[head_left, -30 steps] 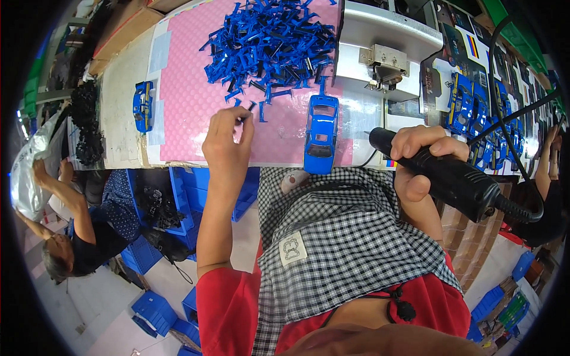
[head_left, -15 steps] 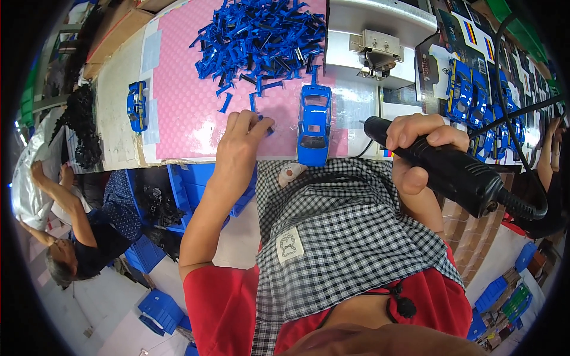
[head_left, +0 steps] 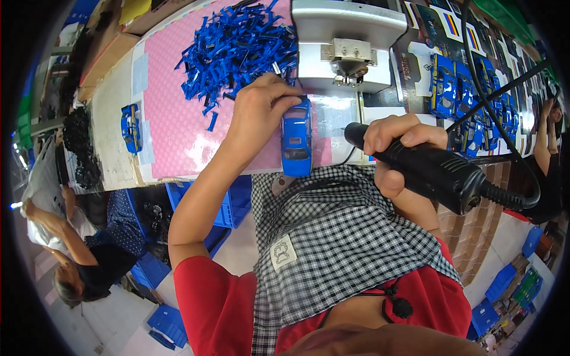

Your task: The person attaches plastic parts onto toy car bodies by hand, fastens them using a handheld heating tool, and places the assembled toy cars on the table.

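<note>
A blue toy car (head_left: 296,142) lies lengthwise in front of me near the table's front edge. My left hand (head_left: 259,110) is at its far end, thumb and fingers pinched together and touching it there. Whatever sits between those fingertips is hidden. Wrapped in my right hand (head_left: 399,142) is a black corded electric screwdriver (head_left: 424,169), its thin tip pointing left toward the car but apart from it. Just past my left hand rises a heap of small blue plastic parts (head_left: 231,50).
A silver metal fixture (head_left: 350,53) stands at the back, right of the heap. More blue toy cars (head_left: 444,86) line the right side, with a black cable (head_left: 490,110) hanging across. Another car (head_left: 130,128) lies far left. A co-worker (head_left: 89,261) handles a white bag (head_left: 44,196).
My left hand has moved from the pink mat, where it held a small blue part, right and away from me to the car's far end. My right hand still holds the screwdriver. The view has shifted slightly.
</note>
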